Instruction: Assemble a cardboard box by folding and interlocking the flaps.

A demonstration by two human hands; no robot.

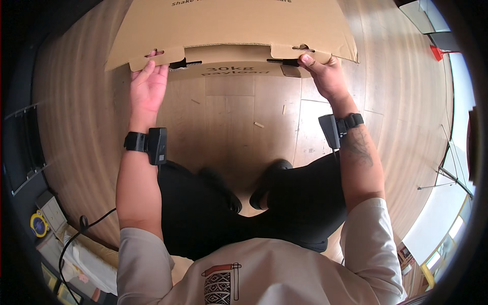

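A large brown cardboard box with dark printing lies at the far side of the floor. Its near edge has two folded tabs with cut slots, and a gap shows between them. My left hand grips the left tab, thumb on the outside and some fingertips by the slot. On the right tab my right hand is closed in the same way, with most of its fingers hidden behind the cardboard. Black pieces show in the openings beside the tabs. The box's contents are hidden.
Small scraps lie on the wooden floor between my feet and the box. Black devices are strapped to both wrists, and a black cable runs at the left. A whiteboard-like panel stands at the right.
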